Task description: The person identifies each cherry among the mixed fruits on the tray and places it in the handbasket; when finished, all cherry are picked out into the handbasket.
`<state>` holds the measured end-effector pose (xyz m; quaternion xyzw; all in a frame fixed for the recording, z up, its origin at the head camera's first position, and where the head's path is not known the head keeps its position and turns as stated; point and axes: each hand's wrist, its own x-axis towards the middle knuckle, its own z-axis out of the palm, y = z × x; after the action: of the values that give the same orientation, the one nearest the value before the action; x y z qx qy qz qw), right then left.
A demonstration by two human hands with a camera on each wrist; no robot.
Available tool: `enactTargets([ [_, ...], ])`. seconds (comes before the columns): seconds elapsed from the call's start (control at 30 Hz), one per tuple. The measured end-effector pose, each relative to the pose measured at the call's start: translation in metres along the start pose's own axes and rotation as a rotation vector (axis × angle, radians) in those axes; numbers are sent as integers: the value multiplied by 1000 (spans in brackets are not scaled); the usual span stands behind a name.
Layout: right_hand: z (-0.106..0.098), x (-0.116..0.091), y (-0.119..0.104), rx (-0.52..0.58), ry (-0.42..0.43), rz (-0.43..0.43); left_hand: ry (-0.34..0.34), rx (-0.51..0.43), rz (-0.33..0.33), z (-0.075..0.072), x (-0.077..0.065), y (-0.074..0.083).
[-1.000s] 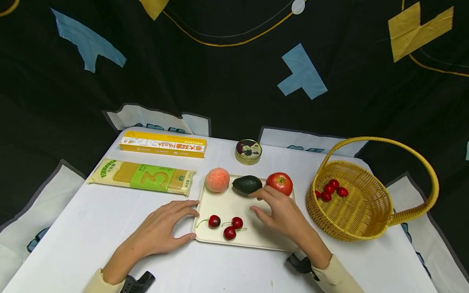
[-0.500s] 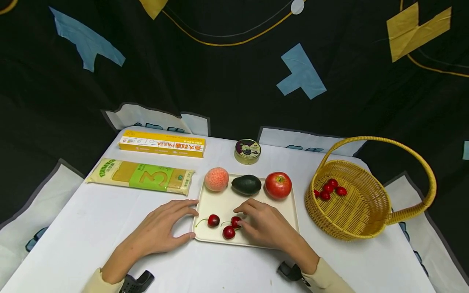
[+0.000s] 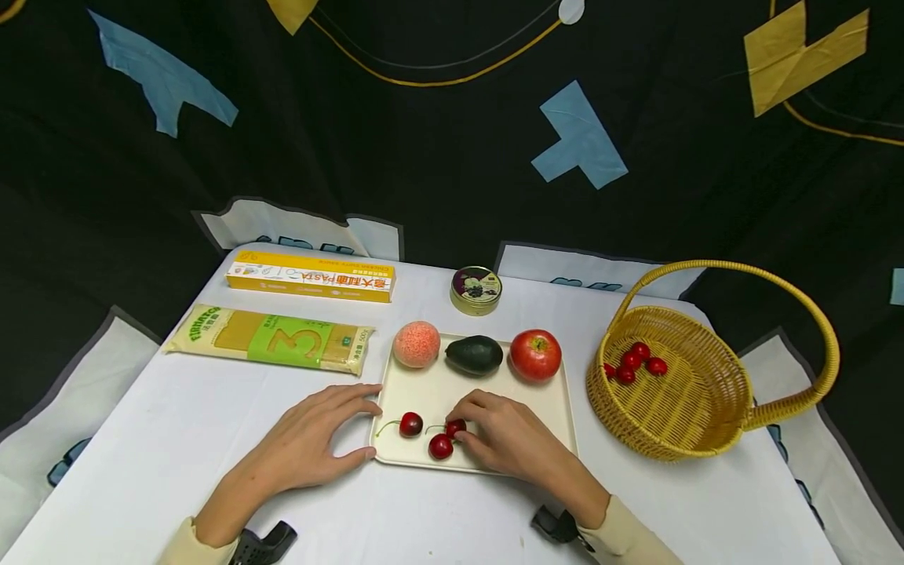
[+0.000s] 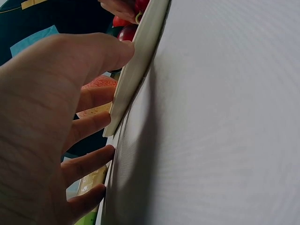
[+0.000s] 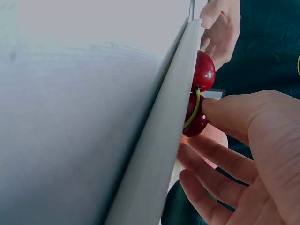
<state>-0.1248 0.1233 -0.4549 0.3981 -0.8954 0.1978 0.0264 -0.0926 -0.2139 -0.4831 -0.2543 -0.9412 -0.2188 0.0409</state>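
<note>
My right hand pinches a dark red cherry between thumb and fingertips, low over the cream tray. In the right wrist view the thumb lies against that cherry, and a green stem crosses in front. A second cherry sits right beside it, and a third cherry with a curved stem lies to the left. My left hand rests at the tray's left edge, fingers spread and loosely bent. Its thumb tip meets the tray's near corner, as the left wrist view also shows.
Along the tray's far side sit a pink round fruit, an avocado and an apple. A wicker basket with several small red fruits stands right. Behind are a round tin, a pasta box and a pasta bag.
My right hand has moved left and down from beside the apple to the cherry, and its thumb and fingers have closed on it. The left hand stays at the tray's edge.
</note>
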Motion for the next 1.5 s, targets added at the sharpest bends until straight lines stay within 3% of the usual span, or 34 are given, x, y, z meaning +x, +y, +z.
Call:
enactTargets([
  [0.5, 2, 0, -1, 11, 33, 20, -5, 3, -1, -4, 0, 1],
  [0.97, -26, -11, 9, 10, 72, 115, -2, -6, 9, -1, 0, 1],
  [1.27, -51, -33, 31, 6, 257, 71, 4, -10, 3, -2, -1, 0],
  [1.5, -70, -51, 54, -36, 370, 98, 4, -13, 1, 0, 1, 1],
])
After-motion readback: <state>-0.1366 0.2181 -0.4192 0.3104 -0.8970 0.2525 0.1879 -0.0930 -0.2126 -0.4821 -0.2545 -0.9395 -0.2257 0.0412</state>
